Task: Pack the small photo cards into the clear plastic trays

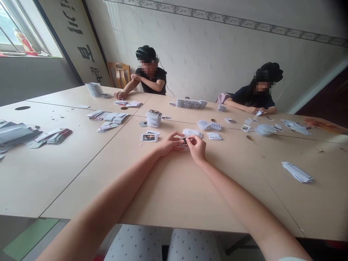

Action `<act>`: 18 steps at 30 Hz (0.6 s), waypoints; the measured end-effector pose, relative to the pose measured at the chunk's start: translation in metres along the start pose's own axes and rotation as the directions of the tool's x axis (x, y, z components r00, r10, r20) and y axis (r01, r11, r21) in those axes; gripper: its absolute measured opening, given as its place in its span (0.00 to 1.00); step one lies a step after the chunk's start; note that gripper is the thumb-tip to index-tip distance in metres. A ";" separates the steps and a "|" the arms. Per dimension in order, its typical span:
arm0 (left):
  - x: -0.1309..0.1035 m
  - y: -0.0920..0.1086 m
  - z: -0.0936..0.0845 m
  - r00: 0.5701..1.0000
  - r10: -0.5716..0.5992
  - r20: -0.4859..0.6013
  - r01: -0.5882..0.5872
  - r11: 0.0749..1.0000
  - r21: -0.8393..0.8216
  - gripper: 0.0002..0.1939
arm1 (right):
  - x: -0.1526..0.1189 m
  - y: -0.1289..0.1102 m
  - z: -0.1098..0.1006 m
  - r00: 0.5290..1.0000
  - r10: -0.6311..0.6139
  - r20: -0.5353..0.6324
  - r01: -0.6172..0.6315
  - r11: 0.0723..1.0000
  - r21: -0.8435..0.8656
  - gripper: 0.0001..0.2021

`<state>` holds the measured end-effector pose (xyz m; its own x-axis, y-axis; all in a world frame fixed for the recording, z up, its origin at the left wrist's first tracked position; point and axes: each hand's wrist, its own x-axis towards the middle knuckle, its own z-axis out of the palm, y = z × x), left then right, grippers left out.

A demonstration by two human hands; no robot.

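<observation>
Head view: left hand (170, 144) and right hand (196, 146) both pinch one small card (185, 140) above counter (174, 188); loose fingertip grip risks dropping or creasing it.

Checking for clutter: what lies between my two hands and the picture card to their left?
Only bare table, in the head view, separates the hands from the picture card.

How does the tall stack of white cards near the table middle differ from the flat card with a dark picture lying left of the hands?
The tall stack of white cards is piled many layers high; the flat card with a dark picture lies almost flat on the table. The stack sits farther from the left hand and right hand; the card lies nearer. Both rest on the beige table, untouched.
</observation>
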<state>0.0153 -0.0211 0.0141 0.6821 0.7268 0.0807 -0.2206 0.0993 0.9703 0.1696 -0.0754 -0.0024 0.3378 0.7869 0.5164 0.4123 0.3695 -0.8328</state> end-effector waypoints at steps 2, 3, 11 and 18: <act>0.001 -0.001 -0.001 1.000 0.000 0.000 0.000 1.000 -0.007 0.18 | 0.000 -0.001 0.000 1.000 0.005 0.022 -0.006 0.999 0.042 0.08; 0.001 -0.002 -0.001 1.000 -0.001 0.000 0.001 1.000 -0.014 0.17 | 0.000 -0.001 0.000 1.000 0.009 0.029 -0.010 0.998 0.059 0.09; 0.002 -0.005 -0.004 1.000 0.000 0.017 0.001 0.998 -0.057 0.15 | 0.001 0.002 0.001 0.999 0.032 0.034 -0.035 0.993 0.111 0.09; 0.003 -0.005 -0.002 1.000 0.010 -0.026 -0.011 0.998 -0.055 0.14 | 0.002 0.004 0.001 0.998 0.028 0.052 -0.033 0.994 0.109 0.09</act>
<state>0.0175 -0.0178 0.0089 0.6618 0.7449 0.0843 -0.2662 0.1284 0.9553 0.1711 -0.0725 -0.0049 0.3051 0.8214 0.4819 0.3065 0.3943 -0.8663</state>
